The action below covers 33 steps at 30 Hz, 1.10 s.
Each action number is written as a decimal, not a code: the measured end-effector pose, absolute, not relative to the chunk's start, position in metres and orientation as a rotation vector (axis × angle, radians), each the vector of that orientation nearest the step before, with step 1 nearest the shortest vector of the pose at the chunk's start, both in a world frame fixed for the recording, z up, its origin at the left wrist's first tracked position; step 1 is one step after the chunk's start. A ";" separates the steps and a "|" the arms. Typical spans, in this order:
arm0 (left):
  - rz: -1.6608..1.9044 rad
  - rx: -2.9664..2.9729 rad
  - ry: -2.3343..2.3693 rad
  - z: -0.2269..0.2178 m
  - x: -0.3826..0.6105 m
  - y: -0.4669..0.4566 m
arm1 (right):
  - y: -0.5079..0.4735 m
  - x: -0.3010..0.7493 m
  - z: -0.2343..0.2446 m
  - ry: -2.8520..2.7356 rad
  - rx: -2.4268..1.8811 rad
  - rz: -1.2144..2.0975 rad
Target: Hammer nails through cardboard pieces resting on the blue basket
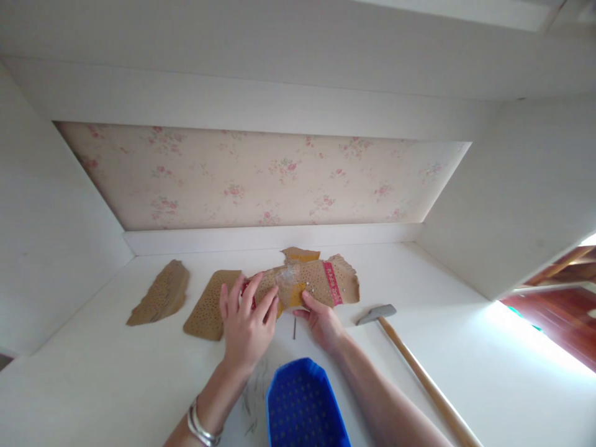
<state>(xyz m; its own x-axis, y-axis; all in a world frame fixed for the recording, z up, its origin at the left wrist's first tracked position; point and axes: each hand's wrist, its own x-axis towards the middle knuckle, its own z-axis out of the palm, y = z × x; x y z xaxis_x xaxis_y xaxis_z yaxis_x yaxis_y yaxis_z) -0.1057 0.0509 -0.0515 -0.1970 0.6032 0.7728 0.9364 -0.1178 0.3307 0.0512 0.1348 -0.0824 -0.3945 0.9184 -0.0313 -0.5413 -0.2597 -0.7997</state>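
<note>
A torn strip of brown cardboard (316,277), dotted with small holes, lies in front of me. It carries red printed tape, clear tape and a yellow patch, with a few small shiny spots on its surface. My left hand (249,326) rests on its left part with fingers spread. At its near edge, my right hand (322,323) pinches the cardboard, thumb on top near the yellow patch; the other fingertips are partly hidden. Just left of the right hand is a nail (294,328). A blue plastic basket (269,403) with a perforated bottom stands between my forearms.
More holed cardboard pieces lie left, one (212,304) beside my left hand and another (161,295) farther out. A small scrap (300,254) sits behind the strip. A hammer (377,313) with a wooden handle lies right. White panels and floral wallpaper (279,180) enclose the surface.
</note>
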 end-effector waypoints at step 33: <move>-0.853 -1.992 -1.709 -0.039 -0.080 0.048 | 0.125 0.052 -0.079 -1.492 -0.578 1.670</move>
<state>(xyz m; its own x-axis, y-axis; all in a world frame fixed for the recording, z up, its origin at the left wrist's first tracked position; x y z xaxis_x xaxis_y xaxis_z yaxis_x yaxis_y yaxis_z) -0.0797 0.0478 -0.0385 0.0764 0.7465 0.6610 0.9769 -0.1887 0.1002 0.0520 0.1249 -0.0790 -0.5713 0.8023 0.1732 -0.2622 0.0215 -0.9648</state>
